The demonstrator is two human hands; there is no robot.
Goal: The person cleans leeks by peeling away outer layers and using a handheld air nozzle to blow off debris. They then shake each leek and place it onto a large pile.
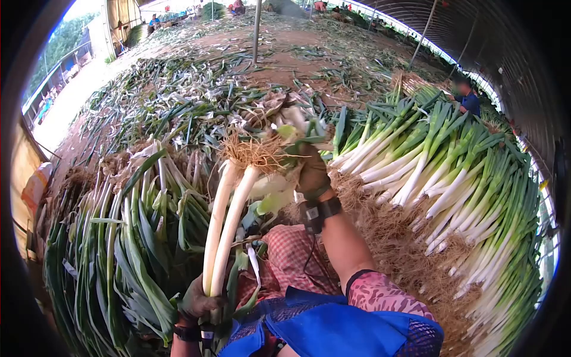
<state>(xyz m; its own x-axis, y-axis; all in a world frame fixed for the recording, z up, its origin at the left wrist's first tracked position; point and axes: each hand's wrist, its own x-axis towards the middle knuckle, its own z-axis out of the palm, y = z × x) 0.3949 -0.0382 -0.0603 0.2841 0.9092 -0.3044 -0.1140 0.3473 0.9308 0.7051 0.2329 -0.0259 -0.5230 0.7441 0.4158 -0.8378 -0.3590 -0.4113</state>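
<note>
Two large green onions point(228, 217) with long white stalks stand upright, roots up, in front of me. My left hand point(201, 299), in a dark glove, is closed around their lower stalks. Their tangled brown roots point(254, 152) are at the top. Just right of those roots is my right hand point(312, 171), gloved and with a dark wrist strap. Its fingers look curled around loose, pale peeled leaves point(275, 201), which are blurred; the fingertips are partly hidden.
Unpeeled green onions point(140, 238) lie heaped at my left. A long row of white-stalked onions point(410, 172) curves along my right, roots inward. Leaf scraps point(196, 98) cover the ground ahead. A metal pole point(257, 35) stands beyond, and a person point(468, 101) sits at far right.
</note>
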